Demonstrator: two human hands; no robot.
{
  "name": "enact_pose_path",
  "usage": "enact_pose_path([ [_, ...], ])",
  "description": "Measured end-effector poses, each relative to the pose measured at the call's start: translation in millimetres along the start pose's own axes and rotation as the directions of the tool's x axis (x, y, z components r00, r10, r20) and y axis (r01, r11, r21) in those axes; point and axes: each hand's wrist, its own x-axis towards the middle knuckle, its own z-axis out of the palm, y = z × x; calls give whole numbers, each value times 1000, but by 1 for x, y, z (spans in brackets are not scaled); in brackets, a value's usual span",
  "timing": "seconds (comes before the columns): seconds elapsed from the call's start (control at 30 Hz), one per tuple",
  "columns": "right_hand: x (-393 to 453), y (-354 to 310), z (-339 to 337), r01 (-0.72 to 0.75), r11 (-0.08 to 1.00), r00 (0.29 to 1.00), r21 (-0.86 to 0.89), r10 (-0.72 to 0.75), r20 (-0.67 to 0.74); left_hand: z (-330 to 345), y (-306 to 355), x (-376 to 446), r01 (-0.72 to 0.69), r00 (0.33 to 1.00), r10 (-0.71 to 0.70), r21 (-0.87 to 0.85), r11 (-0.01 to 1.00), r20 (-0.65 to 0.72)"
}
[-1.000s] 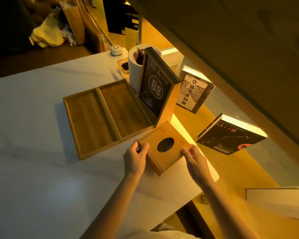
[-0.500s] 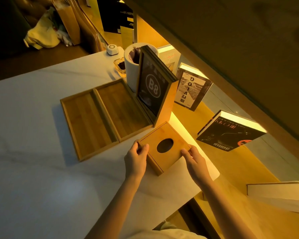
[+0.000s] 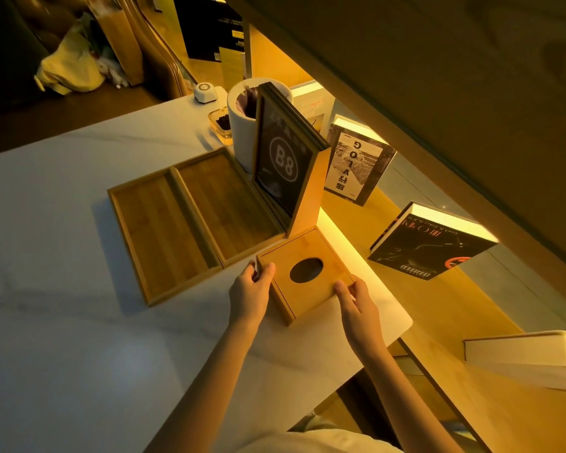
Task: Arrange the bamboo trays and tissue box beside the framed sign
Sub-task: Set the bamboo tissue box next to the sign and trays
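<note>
A square bamboo tissue box (image 3: 311,253) with an oval hole in its lid sits on the white table (image 3: 62,322), just in front of the upright framed sign (image 3: 283,161) marked B8. My left hand (image 3: 250,292) grips the box's near left corner. My right hand (image 3: 356,297) holds its near right corner. Two flat bamboo trays lie side by side left of the sign: the left tray (image 3: 159,237) and the right tray (image 3: 227,204), which touches the sign's base.
A white cylindrical holder (image 3: 241,125), a small glass dish (image 3: 221,124) and a white round device (image 3: 205,91) stand behind the sign. Books (image 3: 356,165) lean on a lit shelf to the right. The table's right edge runs close by the box.
The tissue box has barely shifted, staying in front of the sign with both hands still on its near corners. The view has moved slightly.
</note>
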Motion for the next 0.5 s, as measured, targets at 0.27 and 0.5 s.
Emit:
enact_pose_path([
  [0.27, -1, 6, 7, 12, 999, 998, 48, -9, -55, 6, 2, 8, 34, 997, -33, -18, 999, 76],
  [0.5, 18, -1, -2, -5, 998, 996, 60, 10, -87, 18, 14, 24, -4, 994, 2, 18, 1000, 111],
])
